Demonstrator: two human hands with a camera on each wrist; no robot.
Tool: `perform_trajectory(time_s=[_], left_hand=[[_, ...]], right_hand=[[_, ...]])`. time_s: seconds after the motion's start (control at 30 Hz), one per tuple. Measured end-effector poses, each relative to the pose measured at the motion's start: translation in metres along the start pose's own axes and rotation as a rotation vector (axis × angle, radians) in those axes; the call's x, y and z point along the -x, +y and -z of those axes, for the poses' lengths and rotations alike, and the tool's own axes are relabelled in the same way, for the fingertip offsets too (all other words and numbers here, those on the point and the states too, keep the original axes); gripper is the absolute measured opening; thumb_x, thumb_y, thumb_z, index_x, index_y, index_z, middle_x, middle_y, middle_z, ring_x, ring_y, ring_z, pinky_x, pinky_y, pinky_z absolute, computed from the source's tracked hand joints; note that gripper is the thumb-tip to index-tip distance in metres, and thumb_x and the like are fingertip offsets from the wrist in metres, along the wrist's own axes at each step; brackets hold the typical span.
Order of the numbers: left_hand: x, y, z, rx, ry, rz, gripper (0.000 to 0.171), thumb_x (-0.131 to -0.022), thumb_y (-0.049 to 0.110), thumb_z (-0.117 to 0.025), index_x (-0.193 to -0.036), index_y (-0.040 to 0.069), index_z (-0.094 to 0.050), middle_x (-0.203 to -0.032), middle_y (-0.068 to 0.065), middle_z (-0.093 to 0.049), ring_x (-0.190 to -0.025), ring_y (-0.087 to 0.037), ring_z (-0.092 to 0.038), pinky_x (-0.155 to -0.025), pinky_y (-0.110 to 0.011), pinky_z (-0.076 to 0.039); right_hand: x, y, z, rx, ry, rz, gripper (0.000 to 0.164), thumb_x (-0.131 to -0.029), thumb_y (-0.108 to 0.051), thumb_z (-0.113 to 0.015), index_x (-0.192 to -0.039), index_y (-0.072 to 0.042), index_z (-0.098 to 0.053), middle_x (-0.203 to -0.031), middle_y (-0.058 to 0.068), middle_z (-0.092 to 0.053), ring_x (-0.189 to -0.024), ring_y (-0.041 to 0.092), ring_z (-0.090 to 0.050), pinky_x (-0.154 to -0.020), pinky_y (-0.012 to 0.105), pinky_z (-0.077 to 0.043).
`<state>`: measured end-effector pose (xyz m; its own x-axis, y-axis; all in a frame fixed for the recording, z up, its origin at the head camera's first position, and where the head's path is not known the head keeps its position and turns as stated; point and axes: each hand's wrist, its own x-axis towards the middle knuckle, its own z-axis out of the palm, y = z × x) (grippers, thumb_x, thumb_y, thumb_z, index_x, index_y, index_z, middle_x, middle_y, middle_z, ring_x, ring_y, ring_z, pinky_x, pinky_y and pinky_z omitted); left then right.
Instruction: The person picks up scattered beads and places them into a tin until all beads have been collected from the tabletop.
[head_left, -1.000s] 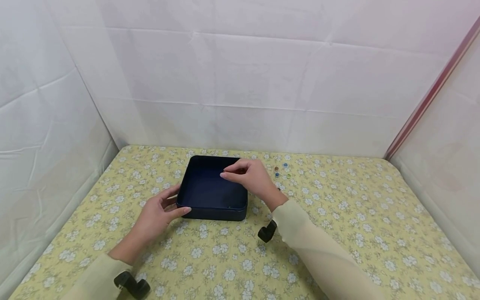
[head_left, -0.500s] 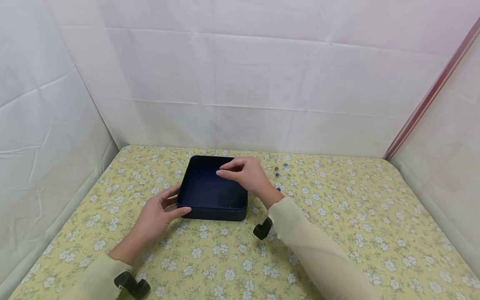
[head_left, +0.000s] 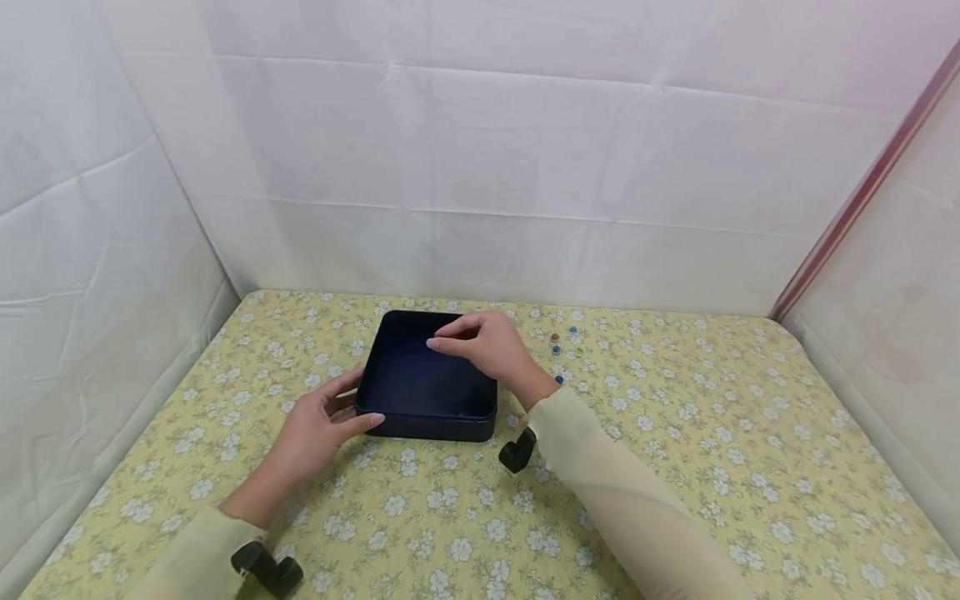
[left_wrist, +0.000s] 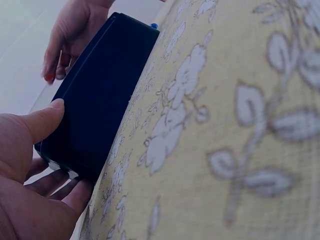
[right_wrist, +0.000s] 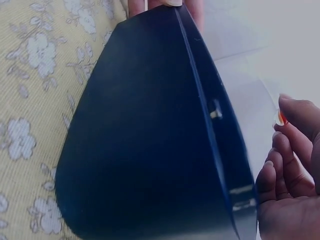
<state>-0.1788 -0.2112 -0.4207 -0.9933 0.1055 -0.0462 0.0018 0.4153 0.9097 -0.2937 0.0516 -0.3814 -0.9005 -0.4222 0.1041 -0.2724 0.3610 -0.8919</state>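
Note:
A square navy-blue box without a lid stands on the flowered cloth. My left hand grips its near left corner, thumb on the front wall and fingers along the left side. Over the right part of the box is my right hand, its thumb and index finger pinching a small orange-and-clear marble. From the left wrist, that marble shows as a red spot at the fingertips. The box floor's far right part is hidden behind the right hand.
Several small marbles lie right of the box, among them a brown one, a light blue one and a dark blue one. White cloth walls enclose the yellow flowered tablecloth at the back and sides.
My right hand has shifted a little to the left, further over the box, still pinching. The left hand and the box have stayed in place.

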Motion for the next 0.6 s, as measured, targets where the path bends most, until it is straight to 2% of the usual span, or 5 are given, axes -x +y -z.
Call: perform_trajectory(time_s=[0.17,0.4,0.6], left_hand=[[0.000,0.001,0.000,-0.008,0.004,0.008,0.084,-0.094,0.038,-0.076,-0.162,0.017,-0.033,-0.165,-0.014,-0.036,-0.143,-0.037,-0.049,-0.102,-0.037,-0.057],[0.000,0.001,0.000,-0.006,0.001,0.016,0.083,-0.094,0.038,-0.076,-0.162,0.019,-0.033,-0.164,-0.014,-0.037,-0.143,-0.037,-0.050,-0.100,-0.035,-0.058],[0.000,0.001,0.001,-0.003,-0.002,0.020,0.084,-0.093,0.038,-0.077,-0.162,0.019,-0.033,-0.164,-0.015,-0.037,-0.143,-0.037,-0.049,-0.101,-0.035,-0.058]], right_hand=[[-0.004,0.002,-0.004,0.005,0.009,-0.007,0.018,-0.088,-0.034,-0.083,-0.100,-0.021,-0.084,-0.108,-0.001,-0.074,-0.095,0.016,-0.070,-0.091,0.049,-0.060],[-0.009,0.001,-0.011,0.021,0.018,-0.031,0.018,-0.087,-0.035,-0.084,-0.100,-0.022,-0.084,-0.108,-0.003,-0.075,-0.094,0.013,-0.070,-0.085,0.037,-0.061],[-0.012,0.000,-0.016,0.019,0.017,-0.043,0.017,-0.086,-0.035,-0.085,-0.098,-0.023,-0.085,-0.105,-0.004,-0.076,-0.094,0.014,-0.070,-0.083,0.032,-0.061]])
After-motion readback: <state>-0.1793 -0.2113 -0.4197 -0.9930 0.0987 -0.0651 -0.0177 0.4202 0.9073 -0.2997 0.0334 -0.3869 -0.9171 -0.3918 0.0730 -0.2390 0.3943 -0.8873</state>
